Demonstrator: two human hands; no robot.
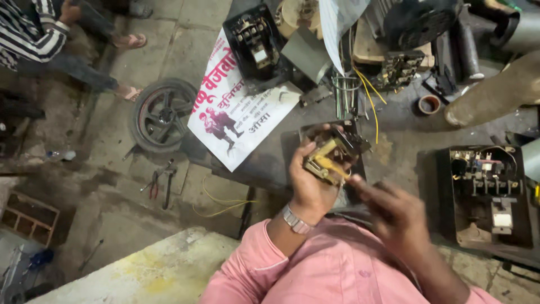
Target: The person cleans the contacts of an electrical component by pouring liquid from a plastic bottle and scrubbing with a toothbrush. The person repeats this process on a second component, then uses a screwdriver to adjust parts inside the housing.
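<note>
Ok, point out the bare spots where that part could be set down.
Bare bench lies between the yellow wire and the right box, below the small cup. The bench top near the motor is crowded. The floor left of the pliers is open.

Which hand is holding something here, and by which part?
The left hand grips a small electrical component with yellow wires from below, fingers wrapped round its left side. The right hand is blurred beside it; whether it holds anything cannot be told.

- Left hand (311,183) was raised, fingers curled shut around a part, with a watch on the wrist.
- Right hand (394,211) hovered beside it, blurred, fingers pointing left.
</note>
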